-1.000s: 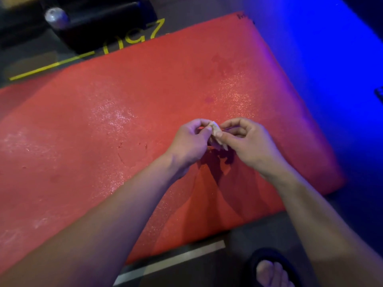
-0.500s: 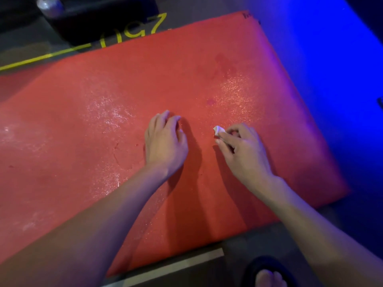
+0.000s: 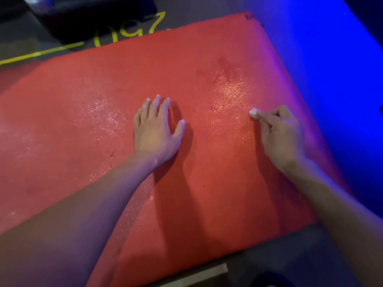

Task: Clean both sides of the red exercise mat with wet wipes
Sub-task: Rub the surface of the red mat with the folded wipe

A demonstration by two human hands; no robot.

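Dim room, blue light washing in from the right, and the red exercise mat (image 3: 186,183) is lying flat on a dark floor (image 3: 279,262) with yellow markings (image 3: 128,32) showing beyond its far edge. A black object (image 3: 93,15) is sitting out past those markings.

You are planting your left hand (image 3: 155,131) on the middle of the mat, fingers straight and spread, gripping nothing, simply steadying the foam. Your right hand (image 3: 281,133) is curling over a small white wad, the wet wipe (image 3: 253,112), pinching it at the fingertips and bringing it down near the right side of the mat, just past the glistening damp patches (image 3: 230,90).

It looks like you are working the top face; whether the underside is done, there is no telling from here. For a good pass, you might open that wad out so more of it meets the foam, press evenly, and overlap strokes toward the purple-lit right edge (image 3: 290,83). That dark spot (image 3: 212,108) beside the sheen probably deserves extra rubbing.
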